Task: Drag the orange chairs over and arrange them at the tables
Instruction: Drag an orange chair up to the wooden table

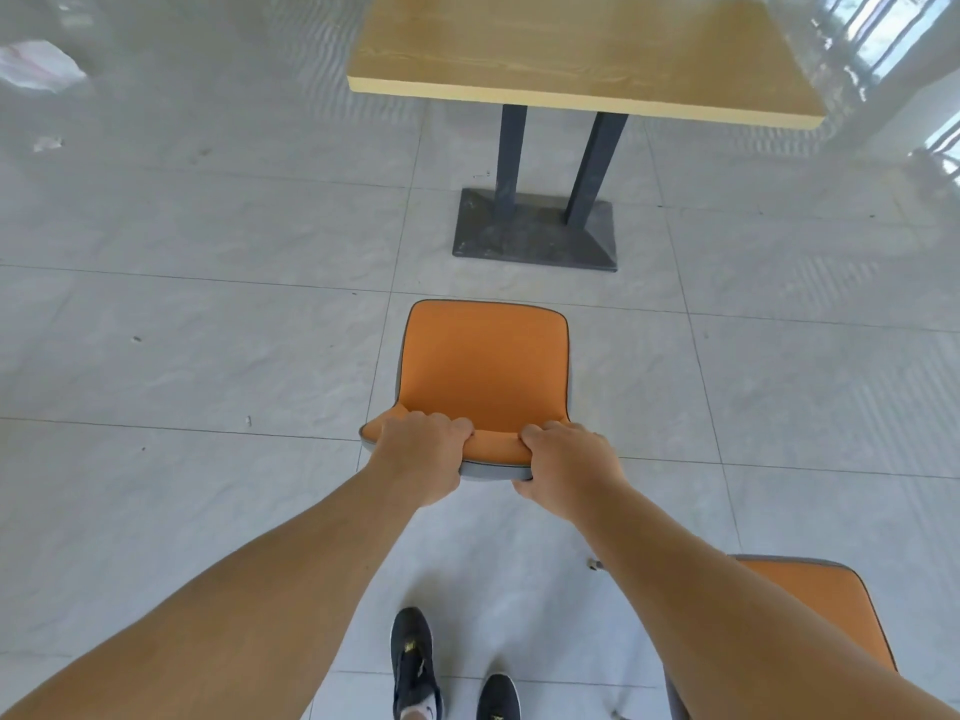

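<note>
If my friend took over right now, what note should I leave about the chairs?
Hands: left hand and right hand both grip the backrest top of the orange chair.
Where: its seat faces the wooden table, on the near side, not yet tucked under.
A second orange chair sits at lower right, untouched.
Left to do: push this chair in, then bring the second.

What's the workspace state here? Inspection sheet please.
Surface: grey tiled floor, glossy, with small specks.
Job's things: orange chair facing the wooden table, short of its base; second orange chair at lower right, partly hidden by an arm.
Clutter: white crumpled litter and a scrap at far left.
Grippers: left hand and right hand both grip the chair's backrest top.
Cables: nothing seen.
Surroundings: bright windows at upper right.
</note>
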Available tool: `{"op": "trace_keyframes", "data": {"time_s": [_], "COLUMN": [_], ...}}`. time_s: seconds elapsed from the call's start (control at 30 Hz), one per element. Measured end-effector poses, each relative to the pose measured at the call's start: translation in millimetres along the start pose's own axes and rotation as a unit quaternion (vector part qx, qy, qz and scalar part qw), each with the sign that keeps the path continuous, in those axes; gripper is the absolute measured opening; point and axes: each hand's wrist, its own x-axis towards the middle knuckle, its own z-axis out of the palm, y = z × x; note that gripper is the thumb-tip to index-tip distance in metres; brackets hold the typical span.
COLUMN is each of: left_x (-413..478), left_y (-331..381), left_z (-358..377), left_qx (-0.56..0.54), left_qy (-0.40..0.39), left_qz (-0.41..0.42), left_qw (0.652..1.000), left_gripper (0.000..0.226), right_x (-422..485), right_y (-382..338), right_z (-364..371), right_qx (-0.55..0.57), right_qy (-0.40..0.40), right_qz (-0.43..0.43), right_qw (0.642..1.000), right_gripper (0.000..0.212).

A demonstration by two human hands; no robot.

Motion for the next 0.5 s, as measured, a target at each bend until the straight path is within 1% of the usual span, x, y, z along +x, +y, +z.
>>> {"op": "trace_keyframes", "data": {"time_s": [0.27, 0.5], "left_x": [77.0, 141.1], "left_y": [-43.6, -75.3], "left_z": [-26.5, -53.3], "left_qx": [-0.01, 0.002], "left_qy": [0.029, 0.044], "left_qz": [0.037, 0.059], "left_qw": [0.999, 0.997], "left_gripper": [0.019, 0.021], "right_x": [76.6, 144.5], "right_y": [11.3, 23.1], "right_z": [-29.4, -54.9], "right_qx": [0.004, 0.0], "right_qy": [-0.007, -0.027], "right_qz": [0.052, 0.068], "right_qw": [0.999, 0.997], "right_gripper": [0.034, 0.034]}}
